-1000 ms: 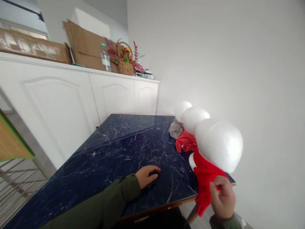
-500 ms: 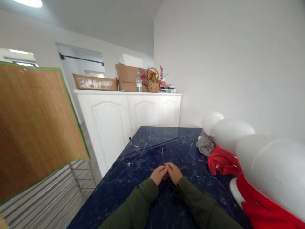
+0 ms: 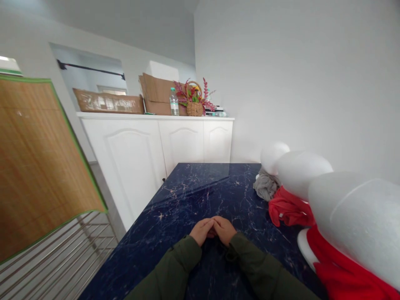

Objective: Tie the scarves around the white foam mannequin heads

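Note:
My left hand (image 3: 201,231) rests on the dark blue marbled table (image 3: 200,187) near its front, with its fingers curled inward. Against it lies my right hand (image 3: 224,230), also closed, the fingertips of both meeting in the middle. No object shows in either hand, and the undersides of the fingers are hidden. Dark green sleeves cover both forearms. To the right of my hands, a grey cloth (image 3: 266,186) and a red cloth (image 3: 290,208) lie by several white mannequin-like forms (image 3: 353,212).
A white cabinet (image 3: 129,166) beyond the table holds cardboard boxes (image 3: 109,102), a bottle (image 3: 174,102) and a flower basket (image 3: 194,109). At the left, a bamboo mat (image 3: 40,162) hangs above a metal rack (image 3: 84,237). More red fabric (image 3: 346,271) is at the lower right.
The view has turned slightly to the right, so the cabinet and mat appear farther left. My hands remain together on the table, with little change in their pose.

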### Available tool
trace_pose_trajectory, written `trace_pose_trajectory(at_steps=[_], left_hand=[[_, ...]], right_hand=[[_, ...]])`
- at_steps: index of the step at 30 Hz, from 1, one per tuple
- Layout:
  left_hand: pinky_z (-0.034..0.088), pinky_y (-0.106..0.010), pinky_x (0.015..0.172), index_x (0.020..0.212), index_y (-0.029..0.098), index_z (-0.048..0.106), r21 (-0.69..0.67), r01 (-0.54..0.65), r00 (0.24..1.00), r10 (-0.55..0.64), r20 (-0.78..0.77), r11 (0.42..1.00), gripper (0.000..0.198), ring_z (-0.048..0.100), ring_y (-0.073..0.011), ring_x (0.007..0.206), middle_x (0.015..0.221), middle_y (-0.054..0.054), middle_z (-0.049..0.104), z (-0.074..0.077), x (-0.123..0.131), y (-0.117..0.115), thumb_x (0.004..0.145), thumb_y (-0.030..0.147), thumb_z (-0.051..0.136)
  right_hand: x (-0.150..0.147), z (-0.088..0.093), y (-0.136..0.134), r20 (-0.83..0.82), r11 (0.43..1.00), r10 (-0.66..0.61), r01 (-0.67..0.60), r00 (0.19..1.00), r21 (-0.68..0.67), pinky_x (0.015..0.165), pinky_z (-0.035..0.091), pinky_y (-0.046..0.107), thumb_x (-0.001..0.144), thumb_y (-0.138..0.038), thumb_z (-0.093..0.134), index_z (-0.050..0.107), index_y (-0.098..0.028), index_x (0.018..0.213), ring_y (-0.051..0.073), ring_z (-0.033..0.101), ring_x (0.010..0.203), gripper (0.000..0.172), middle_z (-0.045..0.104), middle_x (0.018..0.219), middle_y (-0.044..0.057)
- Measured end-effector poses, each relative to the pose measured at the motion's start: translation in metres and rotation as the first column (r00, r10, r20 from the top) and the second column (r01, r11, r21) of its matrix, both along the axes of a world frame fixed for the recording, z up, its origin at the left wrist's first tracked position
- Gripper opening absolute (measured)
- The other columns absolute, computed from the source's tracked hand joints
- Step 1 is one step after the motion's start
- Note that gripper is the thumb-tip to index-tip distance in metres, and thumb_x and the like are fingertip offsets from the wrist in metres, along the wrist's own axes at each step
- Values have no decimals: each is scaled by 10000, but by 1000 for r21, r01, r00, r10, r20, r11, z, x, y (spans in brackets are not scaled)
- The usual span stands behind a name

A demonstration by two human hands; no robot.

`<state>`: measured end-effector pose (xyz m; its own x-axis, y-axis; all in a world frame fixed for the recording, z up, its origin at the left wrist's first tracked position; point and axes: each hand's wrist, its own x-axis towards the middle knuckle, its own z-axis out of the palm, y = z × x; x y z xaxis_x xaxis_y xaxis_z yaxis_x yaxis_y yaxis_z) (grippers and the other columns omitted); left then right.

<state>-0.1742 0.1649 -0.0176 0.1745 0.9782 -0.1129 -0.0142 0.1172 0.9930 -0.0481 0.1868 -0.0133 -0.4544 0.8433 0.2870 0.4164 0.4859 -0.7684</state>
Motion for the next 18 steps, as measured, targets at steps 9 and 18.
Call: trace_pose_trajectory(at_steps=[9, 18], left_hand=[[406, -250, 573, 714, 131, 574, -72, -45, 995, 52, 91, 996, 337, 563, -135, 579, 588, -15, 597, 3, 1, 0, 597, 444, 618], [410, -247, 561, 711, 126, 579, -120, -79, 986, 95, 138, 990, 203, 558, -124, 535, 544, -8, 593, 6, 3, -1, 605, 299, 568]], right_hand=[[2, 2, -1, 31, 1000, 19, -19, 999, -4, 730, 415, 253, 852, -264, 353, 632, -179, 889, 141, 562, 797, 295, 638, 838, 43], [1, 2, -1, 75, 999, 19, -22, 997, 39, 720, 411, 253, 862, -264, 328, 620, -168, 846, 144, 563, 787, 308, 634, 827, 46]])
